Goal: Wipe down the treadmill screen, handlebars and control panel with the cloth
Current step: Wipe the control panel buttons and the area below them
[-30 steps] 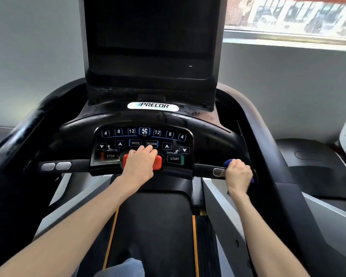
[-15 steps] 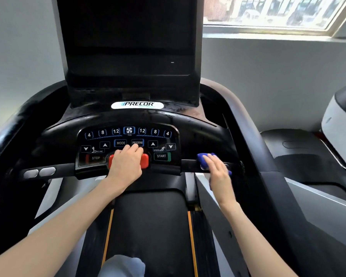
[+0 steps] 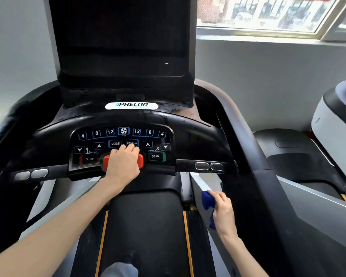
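Grey walls and a bright window [image 3: 268,15] stand behind a black treadmill. Left grip [image 3: 122,166] lies over the red button [image 3: 108,162] of the control panel [image 3: 124,134], reaching forward to the PROGRAM key [image 3: 131,142] and grasping nothing. Right grip [image 3: 225,211] is clenched round the blue cloth [image 3: 207,200], which is bunched, with a tail hanging beneath the grip. The cloth is clear of the right handlebar [image 3: 206,166], which runs above and beyond that grip. It lies beside the silver side panel [image 3: 203,182]; contact cannot be confirmed. The dark screen [image 3: 124,37] rises well beyond both grips.

Risks, as judged:
- Weight from the left grip could trigger a key and start the belt [image 3: 144,226] underfoot.
- The bunched cloth offers a small wiping face and may skip smears.
- The loose tail could snag.
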`<state>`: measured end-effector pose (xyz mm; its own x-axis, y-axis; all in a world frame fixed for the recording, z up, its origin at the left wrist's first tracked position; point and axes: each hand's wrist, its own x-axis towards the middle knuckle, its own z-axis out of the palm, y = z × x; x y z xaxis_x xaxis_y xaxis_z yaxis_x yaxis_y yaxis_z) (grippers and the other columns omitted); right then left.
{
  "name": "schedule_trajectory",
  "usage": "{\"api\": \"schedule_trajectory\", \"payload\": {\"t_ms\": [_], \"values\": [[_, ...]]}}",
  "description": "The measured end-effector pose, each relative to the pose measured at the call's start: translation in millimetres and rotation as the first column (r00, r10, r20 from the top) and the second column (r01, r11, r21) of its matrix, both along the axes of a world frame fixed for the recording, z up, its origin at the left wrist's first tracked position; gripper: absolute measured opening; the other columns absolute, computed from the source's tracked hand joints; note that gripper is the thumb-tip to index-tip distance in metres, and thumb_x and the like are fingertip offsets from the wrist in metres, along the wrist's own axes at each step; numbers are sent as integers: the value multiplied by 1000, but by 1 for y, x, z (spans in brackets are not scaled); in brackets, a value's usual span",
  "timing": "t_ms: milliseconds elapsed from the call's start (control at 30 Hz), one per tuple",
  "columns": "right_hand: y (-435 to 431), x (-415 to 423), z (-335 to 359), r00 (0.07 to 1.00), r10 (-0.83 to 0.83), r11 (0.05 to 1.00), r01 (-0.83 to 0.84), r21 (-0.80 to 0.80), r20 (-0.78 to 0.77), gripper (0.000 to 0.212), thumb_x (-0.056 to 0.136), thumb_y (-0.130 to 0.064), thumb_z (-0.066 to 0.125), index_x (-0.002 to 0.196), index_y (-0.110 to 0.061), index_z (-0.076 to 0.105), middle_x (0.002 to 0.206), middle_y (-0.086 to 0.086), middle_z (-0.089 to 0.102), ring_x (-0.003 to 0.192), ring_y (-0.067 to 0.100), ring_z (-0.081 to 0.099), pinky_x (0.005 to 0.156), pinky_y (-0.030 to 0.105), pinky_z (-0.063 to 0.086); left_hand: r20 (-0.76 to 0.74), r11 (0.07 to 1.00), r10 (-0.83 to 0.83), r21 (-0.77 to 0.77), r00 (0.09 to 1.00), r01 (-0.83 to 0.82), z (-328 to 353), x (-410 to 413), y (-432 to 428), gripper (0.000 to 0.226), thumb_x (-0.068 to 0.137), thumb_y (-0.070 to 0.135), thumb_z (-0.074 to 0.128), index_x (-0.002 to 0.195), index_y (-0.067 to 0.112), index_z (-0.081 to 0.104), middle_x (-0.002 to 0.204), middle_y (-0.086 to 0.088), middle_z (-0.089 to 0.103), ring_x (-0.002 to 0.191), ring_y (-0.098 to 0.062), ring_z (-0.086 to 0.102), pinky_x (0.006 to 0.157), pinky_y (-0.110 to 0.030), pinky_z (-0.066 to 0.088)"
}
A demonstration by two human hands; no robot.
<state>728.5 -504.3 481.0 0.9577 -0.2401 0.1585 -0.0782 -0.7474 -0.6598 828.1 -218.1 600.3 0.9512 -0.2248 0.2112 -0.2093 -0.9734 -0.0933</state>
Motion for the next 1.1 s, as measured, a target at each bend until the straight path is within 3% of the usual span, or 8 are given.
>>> {"api": "schedule_trajectory", "payload": {"t_ms": [100, 200, 333, 467, 667, 867, 967, 1100], "values": [[-19, 10, 24, 970, -196, 979, 185, 90, 142, 45, 83, 18, 48, 119, -5, 60, 115, 11, 58, 103, 28, 53, 91, 19, 34, 18, 1000, -2, 8, 1000, 2, -3, -1, 1, 31, 42, 2, 77, 67, 8, 60, 67, -6, 59, 59, -28, 57, 50, -31, 42], [-35, 60, 58, 959, -194, 981, 190, 40, 209, 48, 83, 16, 43, 125, -5, 56, 122, 13, 55, 108, 26, 49, 94, 16, 31, 29, 1000, 4, -11, 1000, -3, -8, -2, 2, 29, 47, -1, 74, 71, 6, 61, 71, -8, 60, 63, -30, 57, 51, -33, 42], [-27, 101, 50, 985, -150, 989, 148, -24, -88, 55, 83, 15, 37, 133, -3, 50, 137, 19, 46, 125, 32, 42, 100, 20, 33, 0, 998, 39, -46, 999, -39, -7, 0, 1, 23, 55, 1, 71, 76, 4, 63, 76, -10, 60, 69, -32, 57, 56, -35, 41], [13, 87, 33, 966, -234, 970, 224, -91, -113, 59, 85, 16, 38, 140, -5, 39, 147, 19, 33, 134, 33, 28, 110, 36, 27, -3, 996, 61, -65, 998, -61, -9, -2, 2, 22, 57, 2, 69, 79, 5, 66, 77, -9, 61, 72, -33, 56, 57, -32, 35], [93, 87, 65, 997, 81, 995, -80, -61, 3, 57, 72, 20, 46, 121, -5, 60, 128, 14, 54, 122, 30, 44, 99, 37, 37, -33, 993, 75, -94, 997, -77, -10, -7, 5, 30, 55, -2, 66, 84, 6, 68, 80, -7, 60, 75, -32, 57, 60, -33, 39], [99, 68, 57, 987, 156, 974, -158, -162, -24, 67, 81, 20, 42, 142, -8, 38, 150, 9, 34, 138, 24, 28, 111, 33, 26, -134, 983, 112, -129, 985, -130, -5, -13, 6, 47, 67, 4, 59, 113, 13, 64, 102, -3, 59, 97, -27, 54, 76, -36, 40], [87, 66, 75, 987, 157, 986, -158, -49, -18, 58, 78, 18, 42, 128, -7, 56, 136, 10, 52, 124, 27, 45, 100, 27, 33, -195, 981, 100, -147, 976, -130, -2, -16, 9, 57, 71, 6, 58, 127, 16, 57, 116, -1, 56, 107, -25, 51, 85, -36, 41], [79, 123, 122, 994, -70, 936, 94, 340, -82, 47, 80, 11, 37, 114, -10, 61, 114, 13, 64, 107, 27, 57, 78, 15, 34, -282, 982, 78, -143, 956, -122, 5, -15, 11, 63, 77, 10, 55, 139, 19, 45, 128, 4, 50, 115, -20, 47, 91, -30, 41]]}}
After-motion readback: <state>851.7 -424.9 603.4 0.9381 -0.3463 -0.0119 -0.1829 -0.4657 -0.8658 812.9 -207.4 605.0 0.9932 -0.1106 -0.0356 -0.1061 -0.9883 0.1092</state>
